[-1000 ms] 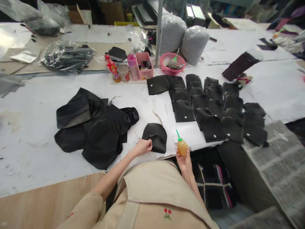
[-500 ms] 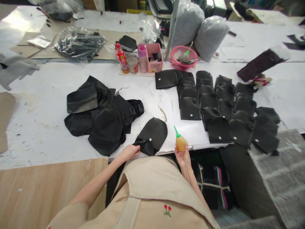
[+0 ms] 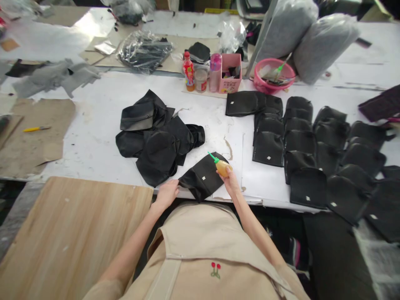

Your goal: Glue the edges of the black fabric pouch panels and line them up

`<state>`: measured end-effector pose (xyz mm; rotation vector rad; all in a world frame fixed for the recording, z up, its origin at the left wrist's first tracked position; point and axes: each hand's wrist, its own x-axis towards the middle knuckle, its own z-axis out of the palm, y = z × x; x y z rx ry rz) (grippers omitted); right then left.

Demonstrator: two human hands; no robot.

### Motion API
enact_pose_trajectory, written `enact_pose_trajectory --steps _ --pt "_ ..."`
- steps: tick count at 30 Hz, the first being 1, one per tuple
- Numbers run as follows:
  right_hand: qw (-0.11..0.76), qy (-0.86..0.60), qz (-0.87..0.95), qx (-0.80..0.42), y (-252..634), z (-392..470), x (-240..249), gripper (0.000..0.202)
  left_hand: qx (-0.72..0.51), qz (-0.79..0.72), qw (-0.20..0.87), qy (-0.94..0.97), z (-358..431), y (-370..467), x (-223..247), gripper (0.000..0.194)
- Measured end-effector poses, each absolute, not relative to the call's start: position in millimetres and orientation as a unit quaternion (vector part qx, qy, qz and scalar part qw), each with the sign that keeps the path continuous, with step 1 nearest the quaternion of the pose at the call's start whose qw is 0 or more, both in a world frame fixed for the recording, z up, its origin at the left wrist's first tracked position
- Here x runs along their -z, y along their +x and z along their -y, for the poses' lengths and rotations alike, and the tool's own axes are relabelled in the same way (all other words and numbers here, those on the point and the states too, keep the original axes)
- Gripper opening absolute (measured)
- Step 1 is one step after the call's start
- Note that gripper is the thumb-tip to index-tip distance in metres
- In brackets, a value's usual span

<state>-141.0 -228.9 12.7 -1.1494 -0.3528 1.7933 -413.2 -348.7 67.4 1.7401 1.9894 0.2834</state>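
A black leather-like piece [image 3: 208, 182] with a small white label lies at the table's front edge, its left part folded. My left hand [image 3: 168, 193] pinches the left corner of that piece. In my right hand [image 3: 230, 181] is a squeeze bottle [image 3: 223, 167] of amber liquid, tilted so its green nozzle points up and left. The bottle is over the piece's right end; whether it touches cannot be seen. Just behind my left hand lies a loose heap of black pieces [image 3: 158, 146].
Rows of overlapping black pieces [image 3: 300, 141] cover the right of the white table [image 3: 90, 125]. At the back stand a red-capped drink bottle [image 3: 188, 71], a glass jar [image 3: 201, 79], a pink box [image 3: 231, 74] and a pink basket [image 3: 272, 83]. A wooden board [image 3: 81, 233] is at front left.
My right hand has brought the squeeze bottle leftward and up over the black piece, tipping it left. My left hand keeps its hold on the corner. The view has turned left.
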Motion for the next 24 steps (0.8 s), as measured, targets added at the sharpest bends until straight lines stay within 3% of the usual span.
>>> enact_pose_trajectory --steps 7,10,15,19,24 --pt "0.460 -0.478 0.143 -0.734 -134.1 231.6 -4.0 0.036 -0.169 -0.561 0.122 0.801 307.1 -335.0 -80.0 0.030" --pt "0.461 -0.470 0.155 -0.736 -133.0 233.9 -4.3 0.036 -0.112 -0.487 0.144 0.854 302.2 -318.3 -68.7 0.032" --pt "0.469 -0.466 0.141 -0.737 -133.5 234.6 -4.7 0.032 0.031 -0.551 0.228 0.802 291.9 -303.9 -51.2 0.063" --pt "0.484 -0.466 0.104 -0.733 -131.0 233.4 -2.5 0.033 0.076 -0.672 0.314 0.666 289.9 -311.7 -54.9 0.041" --pt "0.491 -0.479 0.060 -0.725 -125.3 231.5 1.1 0.036 0.143 -0.758 0.314 0.553 304.3 -351.6 -76.7 0.022"
